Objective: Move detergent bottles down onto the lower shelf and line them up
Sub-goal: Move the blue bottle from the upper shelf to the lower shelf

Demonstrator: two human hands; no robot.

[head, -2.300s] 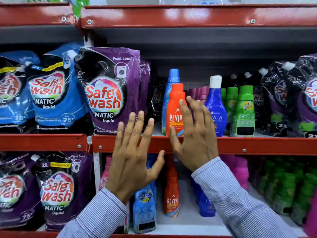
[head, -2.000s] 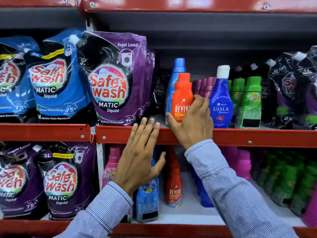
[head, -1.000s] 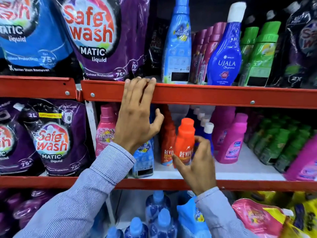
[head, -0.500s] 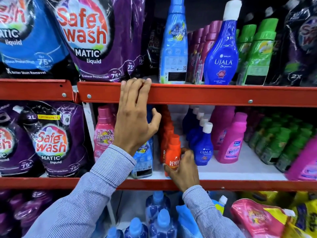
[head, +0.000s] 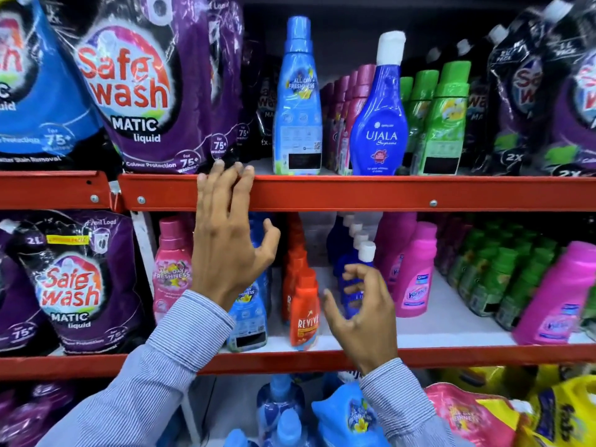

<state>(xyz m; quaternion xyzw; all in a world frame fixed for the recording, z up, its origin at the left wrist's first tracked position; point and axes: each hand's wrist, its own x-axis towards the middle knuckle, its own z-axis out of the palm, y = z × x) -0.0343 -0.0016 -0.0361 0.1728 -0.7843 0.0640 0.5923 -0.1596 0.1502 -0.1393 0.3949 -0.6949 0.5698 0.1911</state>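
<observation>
Left hand point(head: 227, 250) raised, spread; right hand point(head: 361, 312) loosely curled, seemingly empty.

Red metal shelving point(head: 354, 192), white boards, dark recess.

On the upper shelf point(head: 354, 191) I count 1 light blue bottle point(head: 298, 101), 1 dark blue bottle with a white cap point(head: 379, 124) and 3 green bottles point(head: 443, 121) that show, plus a row of maroon bottles point(head: 350, 114) too packed to number. On the lower shelf point(head: 451, 330), 4 white caps point(head: 366, 251) mark the dark blue row, the orange bottles point(head: 303, 312) run at least 4 deep, and 3 bright pink bottles point(head: 416, 275) stand clear. 2 hands point(head: 225, 253) are up, both holding 0 bottles.
</observation>
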